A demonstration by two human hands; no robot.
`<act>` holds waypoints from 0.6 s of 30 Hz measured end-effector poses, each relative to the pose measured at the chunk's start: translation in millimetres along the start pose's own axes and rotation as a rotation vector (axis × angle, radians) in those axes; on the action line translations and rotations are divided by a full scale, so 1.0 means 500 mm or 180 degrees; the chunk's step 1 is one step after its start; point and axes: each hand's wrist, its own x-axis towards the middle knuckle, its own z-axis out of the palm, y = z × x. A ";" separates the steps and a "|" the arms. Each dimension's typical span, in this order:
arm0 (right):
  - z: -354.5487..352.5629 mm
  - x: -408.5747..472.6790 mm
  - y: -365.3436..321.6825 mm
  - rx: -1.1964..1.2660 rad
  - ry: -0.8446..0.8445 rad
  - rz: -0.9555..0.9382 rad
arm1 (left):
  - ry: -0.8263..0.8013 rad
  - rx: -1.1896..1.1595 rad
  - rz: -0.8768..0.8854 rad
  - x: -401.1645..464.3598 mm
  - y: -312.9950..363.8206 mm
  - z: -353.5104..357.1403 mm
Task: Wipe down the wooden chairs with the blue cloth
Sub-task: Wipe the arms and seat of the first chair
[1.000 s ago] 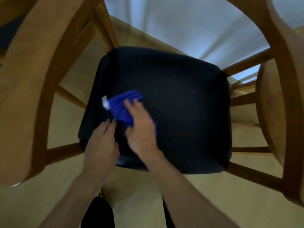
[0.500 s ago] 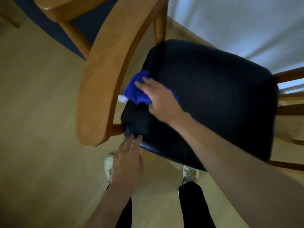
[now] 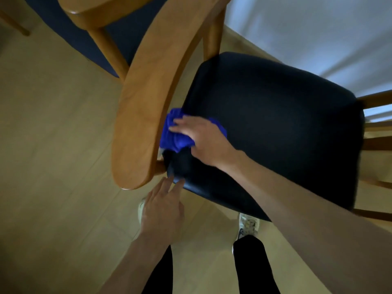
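Wooden chair [image 3: 140,115] with a black padded seat [image 3: 275,124] stands on pale flooring [image 3: 53,166]. Right hand [image 3: 203,139] presses the bunched blue cloth [image 3: 171,136] onto the seat's left edge, beside the armrest. Left hand [image 3: 162,211], fingers straight, touches the seat's front corner.

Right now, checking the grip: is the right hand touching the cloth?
Touching. The head view shows the right hand pressing its fingers onto the cloth on the seat.
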 end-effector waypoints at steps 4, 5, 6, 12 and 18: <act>0.006 -0.126 0.018 0.0416 -0.0445 0.0030 | 0.0189 0.0111 0.0262 0.018 0.038 -0.040; 0.001 -0.164 0.032 0.0623 -0.0421 0.0162 | 0.0286 0.0137 0.0374 0.022 0.052 -0.045; -0.008 -0.203 0.050 0.0867 -0.0253 0.0373 | 0.0354 0.0140 0.0531 0.025 0.073 -0.045; -0.112 -0.450 0.202 0.0960 0.2229 0.2307 | 0.0151 -0.0341 0.1557 0.069 0.344 0.027; -0.099 -0.540 0.275 0.0396 0.2701 0.3717 | 0.0160 -0.0697 0.1502 0.121 0.437 0.026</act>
